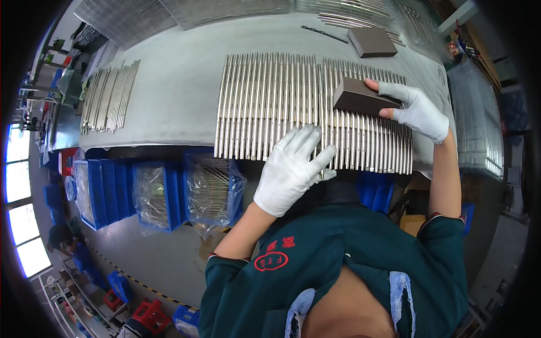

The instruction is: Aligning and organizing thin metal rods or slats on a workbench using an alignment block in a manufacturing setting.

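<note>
A wide row of slim silver metal rods lies side by side on the table, their near ends at its front edge. My left hand, in a white glove, rests with fingers spread on the near ends of the middle rods. My right hand wears a white glove that leaves the thumb and a fingertip bare. It grips a brown rectangular block by its right end, over the right part of the row. Whether the block's underside presses on the rods is hidden.
A second brown block and a dark drill bit lie farther back. More rods lie at the left. Clear plastic trays stand at the right. Blue bins with plastic-wrapped rods stand below the front edge.
</note>
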A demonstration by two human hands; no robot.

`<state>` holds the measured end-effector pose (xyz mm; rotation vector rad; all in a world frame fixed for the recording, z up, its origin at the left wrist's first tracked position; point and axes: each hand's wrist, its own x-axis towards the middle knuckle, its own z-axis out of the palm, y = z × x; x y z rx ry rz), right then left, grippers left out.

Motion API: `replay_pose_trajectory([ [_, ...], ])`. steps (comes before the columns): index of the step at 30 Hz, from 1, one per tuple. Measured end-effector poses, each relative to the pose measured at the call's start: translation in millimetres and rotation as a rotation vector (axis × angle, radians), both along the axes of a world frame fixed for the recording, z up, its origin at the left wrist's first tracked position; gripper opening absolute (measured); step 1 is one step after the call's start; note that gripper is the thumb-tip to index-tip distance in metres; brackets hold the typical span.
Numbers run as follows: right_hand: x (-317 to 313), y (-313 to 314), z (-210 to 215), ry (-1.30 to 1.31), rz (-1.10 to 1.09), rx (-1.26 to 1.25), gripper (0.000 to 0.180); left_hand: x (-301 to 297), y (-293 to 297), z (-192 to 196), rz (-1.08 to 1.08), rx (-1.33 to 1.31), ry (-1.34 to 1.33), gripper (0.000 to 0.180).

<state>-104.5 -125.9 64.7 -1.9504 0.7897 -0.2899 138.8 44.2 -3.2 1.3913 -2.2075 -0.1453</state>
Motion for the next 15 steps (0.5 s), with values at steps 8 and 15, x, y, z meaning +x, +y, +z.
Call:
replay_pose_trajectory([
  [8, 63.0, 6.3, 0.1, 0.024, 0.162, -0.229, 0.058, -3.7, -3.2, 4.0, -0.013, -0.016, 0.023, 0.055],
  [15, 42.5, -1.3, -1.6, -0.018, 0.089, -0.132, 0.057, -0.8, 0.3, 1.2, -0.005, -0.051, -0.018, 0.054],
])
